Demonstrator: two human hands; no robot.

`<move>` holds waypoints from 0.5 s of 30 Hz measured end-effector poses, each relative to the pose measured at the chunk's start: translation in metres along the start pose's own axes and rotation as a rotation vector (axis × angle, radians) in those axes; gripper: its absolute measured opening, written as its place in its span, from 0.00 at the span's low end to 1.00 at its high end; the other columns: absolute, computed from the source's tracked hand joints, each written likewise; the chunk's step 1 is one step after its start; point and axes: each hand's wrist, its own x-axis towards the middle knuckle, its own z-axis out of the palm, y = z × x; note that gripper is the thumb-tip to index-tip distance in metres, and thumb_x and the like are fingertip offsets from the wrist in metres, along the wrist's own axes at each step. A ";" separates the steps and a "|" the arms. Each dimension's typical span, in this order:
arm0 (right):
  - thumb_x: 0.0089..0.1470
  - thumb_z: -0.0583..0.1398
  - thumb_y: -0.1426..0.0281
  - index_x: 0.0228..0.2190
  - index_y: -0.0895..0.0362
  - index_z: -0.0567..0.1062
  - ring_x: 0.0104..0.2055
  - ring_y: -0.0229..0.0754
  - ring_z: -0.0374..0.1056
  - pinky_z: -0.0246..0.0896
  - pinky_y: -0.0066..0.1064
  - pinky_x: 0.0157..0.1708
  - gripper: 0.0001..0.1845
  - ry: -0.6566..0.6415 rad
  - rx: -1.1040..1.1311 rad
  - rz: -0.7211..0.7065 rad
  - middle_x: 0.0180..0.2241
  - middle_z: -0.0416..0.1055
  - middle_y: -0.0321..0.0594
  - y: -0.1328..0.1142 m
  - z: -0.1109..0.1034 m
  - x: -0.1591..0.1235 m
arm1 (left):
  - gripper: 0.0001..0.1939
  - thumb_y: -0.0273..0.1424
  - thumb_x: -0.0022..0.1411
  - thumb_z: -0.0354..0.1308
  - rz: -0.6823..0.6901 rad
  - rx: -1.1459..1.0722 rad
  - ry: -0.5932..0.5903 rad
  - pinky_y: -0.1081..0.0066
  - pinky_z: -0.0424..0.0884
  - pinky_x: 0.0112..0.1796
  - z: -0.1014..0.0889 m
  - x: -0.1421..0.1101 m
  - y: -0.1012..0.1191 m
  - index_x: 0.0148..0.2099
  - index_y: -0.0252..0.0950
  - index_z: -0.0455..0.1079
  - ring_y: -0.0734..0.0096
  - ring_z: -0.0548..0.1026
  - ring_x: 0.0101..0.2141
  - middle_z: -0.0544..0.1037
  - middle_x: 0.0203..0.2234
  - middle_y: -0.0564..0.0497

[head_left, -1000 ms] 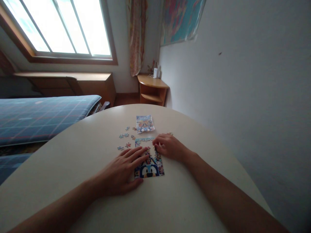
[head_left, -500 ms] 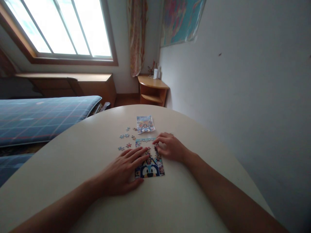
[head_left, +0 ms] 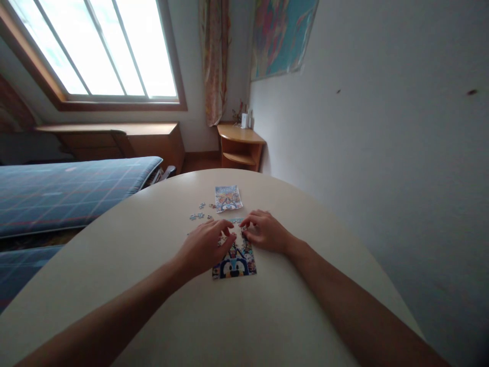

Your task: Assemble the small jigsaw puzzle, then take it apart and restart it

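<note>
A pale, round-edged table (head_left: 244, 316) stands beside a plain wall (head_left: 382, 153), with a bright window (head_left: 114, 46) and a plaid mattress (head_left: 76, 188) beyond it to the left. The partly assembled jigsaw puzzle (head_left: 234, 268) lies flat near the table's middle, a dog's face along its near edge and a gap in its upper part. The left hand (head_left: 204, 245) arches over the puzzle's left side, thumb and index fingertips apart. The right hand (head_left: 269, 232) rests at the upper right edge, fingers bent; whether they grip a piece cannot be told. Loose pieces (head_left: 200, 215) lie left of a printed sheet (head_left: 228, 198), which is just beyond the puzzle.
</note>
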 end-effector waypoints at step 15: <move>0.52 0.66 0.70 0.31 0.56 0.77 0.37 0.41 0.65 0.54 0.33 0.40 0.03 -0.016 -0.012 0.011 0.31 0.72 0.38 0.001 -0.002 -0.002 | 0.09 0.33 0.63 0.57 -0.166 -0.010 0.054 0.66 0.70 0.33 0.027 0.021 0.007 0.39 0.42 0.78 0.63 0.77 0.30 0.82 0.31 0.51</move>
